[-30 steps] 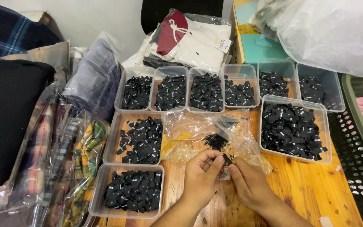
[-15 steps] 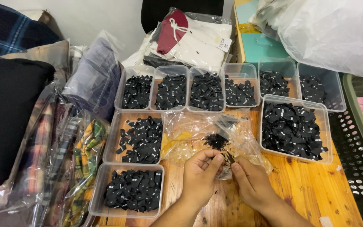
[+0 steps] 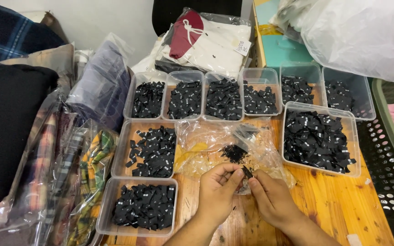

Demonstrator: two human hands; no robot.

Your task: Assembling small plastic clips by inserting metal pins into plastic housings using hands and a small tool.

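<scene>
Pine boards make up the surface point(image 3: 334, 205), crowded with clear plastic tubs point(image 3: 318, 136) of small black fabric tags, each tub apparently keeping one sort apart from the others so they stay within easy reach of the person. From the head view, a crumpled clear bag point(image 3: 215, 141) lies open between the tubs with a loose heap of tags point(image 3: 234, 153) spilled on it, just beyond the fingers. The left hand point(image 3: 217, 193) and the right hand point(image 3: 272, 198) meet over the near edge, each in a narrow pinch grip on one small black tag point(image 3: 247, 172), a flat dark folded strip, held up close for handling. Bagged garments point(image 3: 87, 173) are stacked at the left.
</scene>
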